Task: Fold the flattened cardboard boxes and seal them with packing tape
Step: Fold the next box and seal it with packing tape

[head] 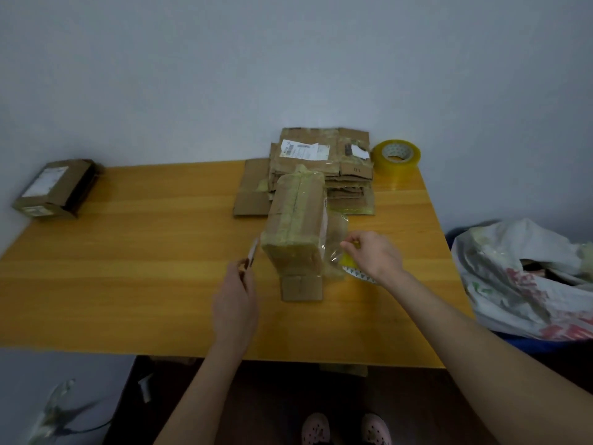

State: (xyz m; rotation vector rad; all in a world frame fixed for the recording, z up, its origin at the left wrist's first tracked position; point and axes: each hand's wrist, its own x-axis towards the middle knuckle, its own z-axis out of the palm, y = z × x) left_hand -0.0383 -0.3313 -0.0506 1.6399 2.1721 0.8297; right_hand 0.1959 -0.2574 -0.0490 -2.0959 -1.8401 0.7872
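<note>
The wooden surface [128, 284] has a white bag [526, 284] just off its right edge. A stack of flat boxes [321, 162] lies at the back, with a taped box [296, 226] in front of it. A closed box [56, 187] sits far left and a tape roll [396, 155] back right. The left hand [236, 303] grips a thin, blurred tool [252, 253]. The right hand [373, 255] pinches clear tape [335, 248] beside the taped box.

A: Your shoes [316, 428] are pink clogs, with small dark holes dotted across the tops.

B: And your forearms [465, 335] run bare from wrist to frame edge; your left hand [236, 303] and right hand [373, 255] are bare too.
</note>
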